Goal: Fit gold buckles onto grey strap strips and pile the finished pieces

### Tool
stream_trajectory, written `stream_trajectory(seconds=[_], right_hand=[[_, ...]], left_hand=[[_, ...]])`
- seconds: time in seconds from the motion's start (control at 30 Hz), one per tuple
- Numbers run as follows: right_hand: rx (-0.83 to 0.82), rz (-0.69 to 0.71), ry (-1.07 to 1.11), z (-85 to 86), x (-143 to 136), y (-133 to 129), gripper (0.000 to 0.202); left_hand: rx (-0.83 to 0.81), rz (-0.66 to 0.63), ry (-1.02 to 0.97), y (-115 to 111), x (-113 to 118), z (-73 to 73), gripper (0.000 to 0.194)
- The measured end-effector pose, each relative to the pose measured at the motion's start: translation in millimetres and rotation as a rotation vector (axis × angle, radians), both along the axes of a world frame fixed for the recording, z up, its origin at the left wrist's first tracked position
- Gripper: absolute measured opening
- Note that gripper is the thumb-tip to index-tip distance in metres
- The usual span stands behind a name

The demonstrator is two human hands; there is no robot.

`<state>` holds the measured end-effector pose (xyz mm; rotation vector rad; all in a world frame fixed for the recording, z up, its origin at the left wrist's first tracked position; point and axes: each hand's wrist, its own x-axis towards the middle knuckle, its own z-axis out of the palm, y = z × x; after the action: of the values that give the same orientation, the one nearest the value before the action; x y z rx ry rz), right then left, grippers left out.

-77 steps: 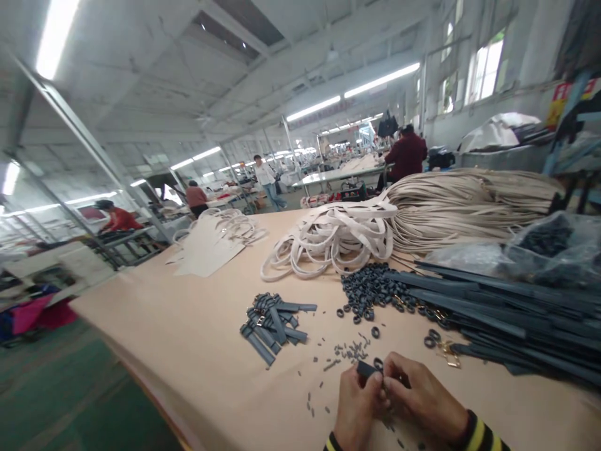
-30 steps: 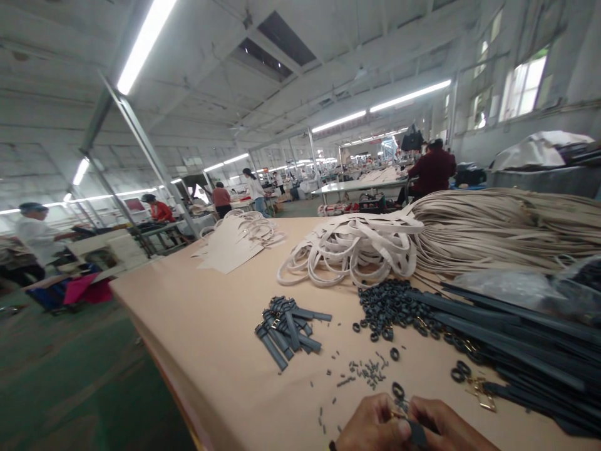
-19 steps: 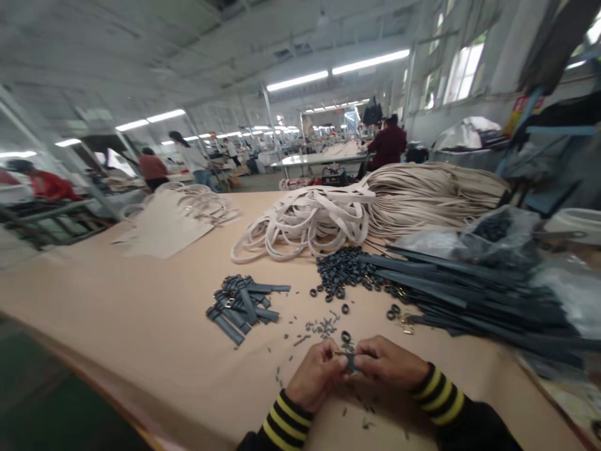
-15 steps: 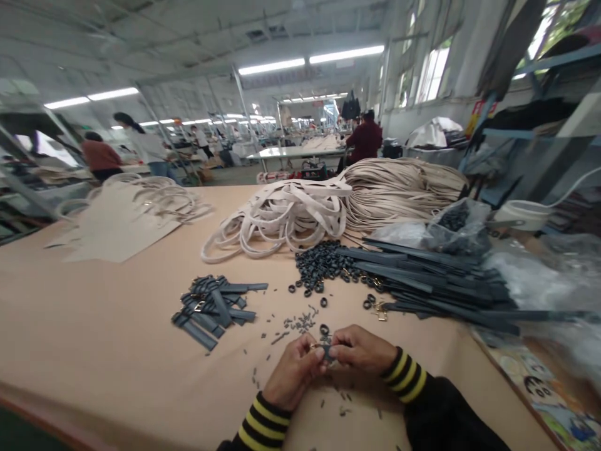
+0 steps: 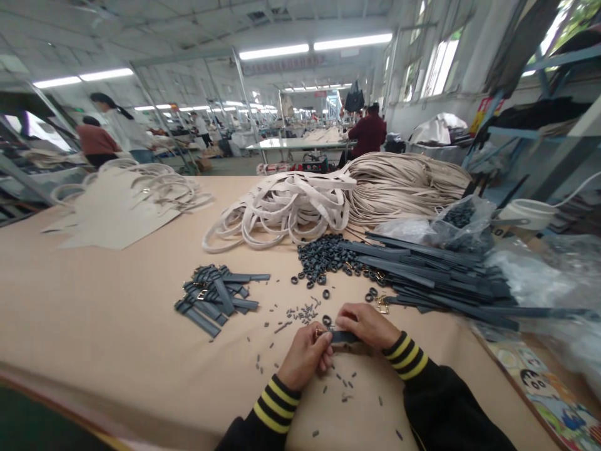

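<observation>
My left hand [image 5: 307,354] is closed around one end of a dark blue-grey strap [image 5: 345,337], with a bit of gold metal showing at its fingertips. The strap stretches rightward below my right hand [image 5: 366,324]. My right fingers are drawn together just above the strap; what they pinch, if anything, is hidden. Close to those fingertips a small dark loop [image 5: 327,320] lies on the table. Small dark snippets [image 5: 304,311] are scattered around both hands. To the left is a pile of dark straps with gold buckles [image 5: 218,294].
Behind the hands lie a heap of dark loops [image 5: 323,257], long dark strips [image 5: 432,269], and gold buckles [image 5: 382,305]. Farther back are cream straps [image 5: 286,210], a beige cord bundle [image 5: 404,185] and flat cream pieces [image 5: 117,216]. Plastic bags [image 5: 539,275] crowd the right. Other people work beyond.
My right hand has moved slightly up and away from my left, exposing more of the strap between them. The left hand keeps hold of its end. The view has shifted slightly.
</observation>
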<state>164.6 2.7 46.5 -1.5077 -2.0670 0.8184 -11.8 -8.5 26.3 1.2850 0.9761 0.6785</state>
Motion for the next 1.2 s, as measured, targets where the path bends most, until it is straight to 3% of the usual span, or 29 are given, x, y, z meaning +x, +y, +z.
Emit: stream_trajectory(seconds=[0.13,0.33,0.47,0.57,0.7,0.8,1.03,1.2], right_hand=[[0.037,-0.158,-0.215,4.9,-13.5,17.4,0.017],[0.017,-0.124,-0.274,-6.0,-44.5,25.0,0.006],[0.028,-0.102,-0.238,-10.0,-37.9,22.4,0.01],[0.051,-0.164,-0.201,-7.3,-23.8,18.1,0.009],[0.126,-0.294,0.03,4.2,-7.5,4.7,0.008],[0.18,-0.31,0.157,9.3,-4.8,-7.3,0.008],[0.004,-0.234,0.204,-10.0,-19.0,-14.1,0.01],[0.039,-0.204,0.23,-12.7,-23.1,-14.6,0.009]], left_hand=[[0.022,-0.014,0.024,-2.9,-1.3,-2.1,0.023],[0.044,0.016,0.071,-5.2,1.3,-4.4,0.019],[0.045,0.046,0.06,-6.0,2.1,-2.4,0.019],[0.032,0.097,0.044,-5.3,2.4,-1.6,0.022],[0.036,0.202,-0.01,-2.9,4.0,-3.6,0.025],[0.049,0.283,-0.027,-1.9,6.2,-5.4,0.027],[0.075,0.287,-0.041,-3.4,6.4,-5.3,0.028],[0.096,0.262,-0.041,-4.4,5.7,-6.2,0.026]])
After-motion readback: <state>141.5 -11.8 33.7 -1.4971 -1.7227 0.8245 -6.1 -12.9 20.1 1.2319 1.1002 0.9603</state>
